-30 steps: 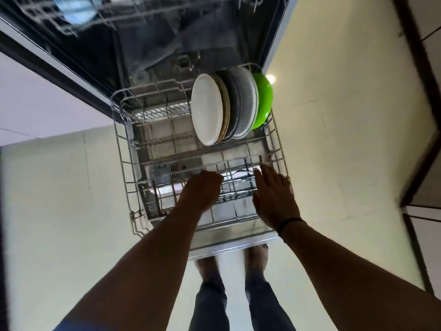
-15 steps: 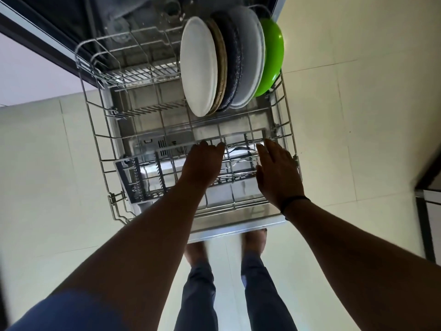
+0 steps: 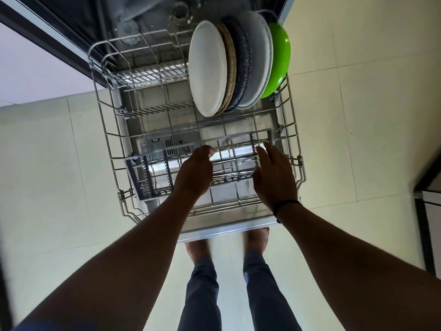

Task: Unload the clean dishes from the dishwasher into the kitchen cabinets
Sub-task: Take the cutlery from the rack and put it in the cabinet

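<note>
Left hand (image 3: 194, 172): fingers curled over the cutlery basket (image 3: 152, 174) in the lower rack (image 3: 290, 130).
Right hand (image 3: 274, 174): fingers straight, resting on the basket's right end.
Plates (image 3: 207, 68): upright on edge at the rack's back right, green bowl (image 3: 278, 58) behind.
Handling: likely rigid, fragile, perhaps slick; take each by the rim.

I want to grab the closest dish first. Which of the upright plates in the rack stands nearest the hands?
The plain white plate at the front of the row, its face toward the hands; the tan, dark speckled, grey and green dishes stand behind it.
</note>
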